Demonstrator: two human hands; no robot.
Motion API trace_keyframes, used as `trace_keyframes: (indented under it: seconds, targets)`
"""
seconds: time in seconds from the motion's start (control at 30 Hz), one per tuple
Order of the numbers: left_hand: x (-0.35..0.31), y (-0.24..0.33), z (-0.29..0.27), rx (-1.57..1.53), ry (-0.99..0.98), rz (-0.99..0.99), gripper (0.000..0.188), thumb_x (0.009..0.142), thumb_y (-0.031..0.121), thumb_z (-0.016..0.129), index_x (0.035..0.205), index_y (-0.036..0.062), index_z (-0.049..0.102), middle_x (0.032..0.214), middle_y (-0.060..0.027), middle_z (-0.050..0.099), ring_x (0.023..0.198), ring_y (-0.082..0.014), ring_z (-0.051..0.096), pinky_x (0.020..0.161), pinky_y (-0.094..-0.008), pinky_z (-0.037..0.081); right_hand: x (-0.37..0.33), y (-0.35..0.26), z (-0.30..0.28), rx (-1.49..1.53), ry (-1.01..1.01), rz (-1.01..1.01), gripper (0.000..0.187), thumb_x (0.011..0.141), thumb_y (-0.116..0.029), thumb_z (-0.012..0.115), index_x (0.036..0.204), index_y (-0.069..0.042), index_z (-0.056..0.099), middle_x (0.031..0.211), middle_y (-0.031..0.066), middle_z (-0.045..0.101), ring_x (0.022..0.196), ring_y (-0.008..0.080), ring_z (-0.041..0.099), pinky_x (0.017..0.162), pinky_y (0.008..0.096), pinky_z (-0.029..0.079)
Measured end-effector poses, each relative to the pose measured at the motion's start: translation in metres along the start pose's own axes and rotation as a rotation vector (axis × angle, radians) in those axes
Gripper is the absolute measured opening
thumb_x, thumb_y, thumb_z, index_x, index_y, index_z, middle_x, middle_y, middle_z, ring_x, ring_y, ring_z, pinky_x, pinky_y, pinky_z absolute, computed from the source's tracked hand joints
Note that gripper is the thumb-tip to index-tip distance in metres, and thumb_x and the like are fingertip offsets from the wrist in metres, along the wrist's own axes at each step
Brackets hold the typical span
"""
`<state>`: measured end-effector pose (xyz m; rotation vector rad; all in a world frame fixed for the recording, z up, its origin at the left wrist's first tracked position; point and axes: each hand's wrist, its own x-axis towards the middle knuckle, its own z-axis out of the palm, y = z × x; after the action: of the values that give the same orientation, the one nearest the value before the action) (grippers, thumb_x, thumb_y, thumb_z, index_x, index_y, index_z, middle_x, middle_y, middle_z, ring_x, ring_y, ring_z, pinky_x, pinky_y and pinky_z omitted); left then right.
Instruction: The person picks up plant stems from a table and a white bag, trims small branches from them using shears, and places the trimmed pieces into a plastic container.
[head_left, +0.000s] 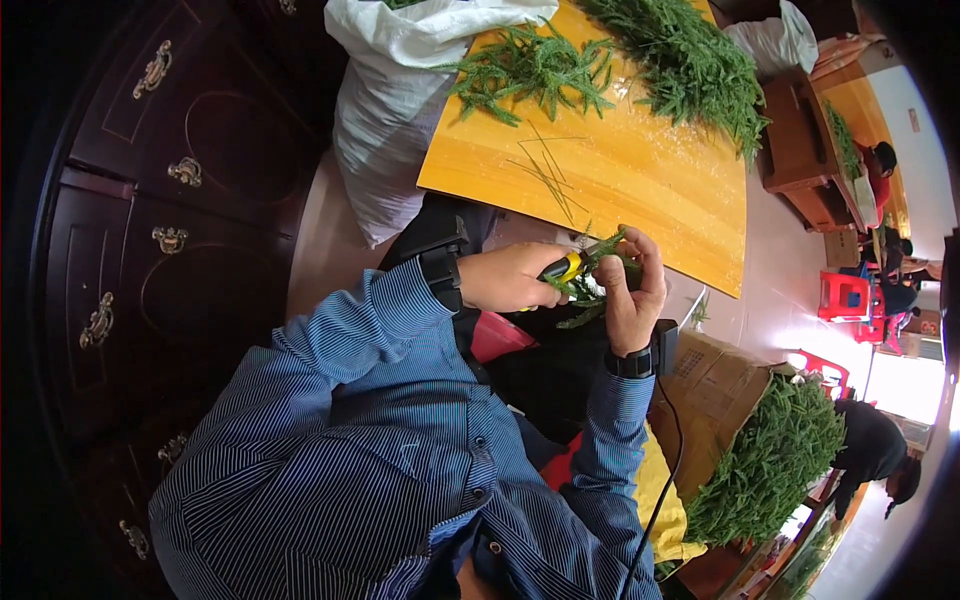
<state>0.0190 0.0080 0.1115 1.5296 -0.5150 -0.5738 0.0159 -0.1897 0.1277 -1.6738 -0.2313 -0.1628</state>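
Note:
My left hand (512,277) is closed around a yellow-and-black-handled tool (562,268) that looks like pliers; its working end is hidden among green needles. Pinched between the thumb and fingers of my right hand (636,292) is a green fir-like sprig (590,300), apparently artificial. The tool meets the sprig between my two hands, above my lap and just short of the table edge. On the wooden table (640,190) lie several thin bare stems (548,172) and a small pile of loose green sprigs (535,75).
A larger heap of greenery (690,70) covers the table's far side. A white woven sack (385,130) stands at its left, near dark drawers (130,240). At right, a cardboard box (715,390) holds more sprigs (785,450). A black cable (680,450) runs by my right arm. Other people (870,440) work beyond.

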Motion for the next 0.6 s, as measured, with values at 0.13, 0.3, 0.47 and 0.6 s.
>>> trace_keyframes:
  seconds: [0.13, 0.3, 0.47, 0.6]
  targets:
    - [-0.001, -0.009, 0.001, 0.249, 0.090, 0.143, 0.028, 0.084, 0.007, 0.063, 0.107, -0.0064, 0.054, 0.088, -0.0123, 0.066, 0.078, -0.0189, 0.065, 0.070, -0.0314, 0.050, 0.004, 0.013, -0.009, -0.167, -0.113, -0.110, 0.016, 0.094, -0.003, 0.060, 0.109, 0.000, 0.060, 0.091, 0.0031, 0.058, 0.071, 0.0085, 0.055, 0.062, 0.0221, 0.046]
    - [0.001, 0.000, -0.007, -0.179, -0.120, -0.138, 0.030, 0.089, 0.001, 0.057, 0.118, -0.0016, 0.052, 0.099, -0.0068, 0.064, 0.089, -0.0120, 0.060, 0.079, -0.0264, 0.049, 0.006, 0.018, -0.011, -0.171, -0.150, -0.203, 0.007, 0.091, 0.002, 0.061, 0.097, 0.000, 0.059, 0.091, 0.0042, 0.058, 0.073, 0.0103, 0.055, 0.064, 0.0228, 0.046]
    - [-0.003, 0.005, -0.010, -0.369, -0.066, -0.142, 0.028, 0.089, 0.001, 0.056, 0.117, -0.0022, 0.052, 0.097, -0.0050, 0.063, 0.087, -0.0106, 0.059, 0.078, -0.0252, 0.049, 0.008, 0.009, -0.007, -0.255, -0.113, -0.335, 0.009, 0.087, 0.005, 0.064, 0.091, 0.000, 0.057, 0.089, 0.0058, 0.056, 0.077, 0.0132, 0.055, 0.070, 0.0239, 0.046]
    - [-0.004, 0.011, -0.008, -0.296, -0.068, -0.114, 0.029, 0.091, 0.003, 0.056, 0.118, -0.0030, 0.051, 0.093, -0.0050, 0.062, 0.083, -0.0100, 0.059, 0.074, -0.0250, 0.050, 0.008, 0.008, -0.004, -0.261, -0.059, -0.396, 0.013, 0.084, 0.008, 0.065, 0.092, -0.001, 0.057, 0.091, 0.0074, 0.056, 0.085, 0.0165, 0.055, 0.077, 0.0255, 0.045]
